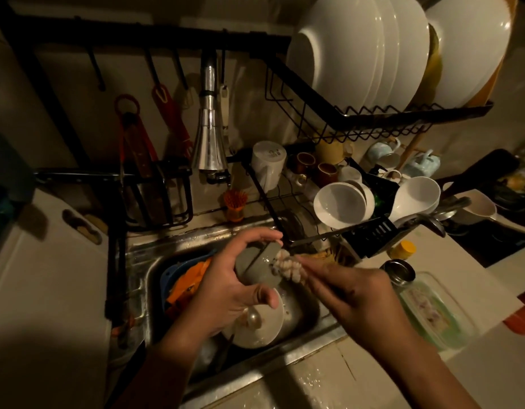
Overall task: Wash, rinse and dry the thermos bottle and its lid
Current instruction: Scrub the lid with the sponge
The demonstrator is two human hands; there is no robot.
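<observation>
Over the steel sink (149, 261) my left hand (225, 284) grips the grey thermos lid (259, 267), thumb below and fingers curled over its top. My right hand (352, 293) holds a soapy bottle brush (287, 268) whose foamy bristle head presses against the lid's right side. The thermos bottle (399, 271), steel with an open dark mouth, stands on the counter to the right of the sink, beyond my right hand.
The sink holds a white plate (261, 329) with a spoon, a blue basin and orange cloth (187, 281). The chrome tap (209, 137) hangs above. A black rack (373, 231) with bowls and cups stands right; a glass container (432, 311) lies beside the bottle.
</observation>
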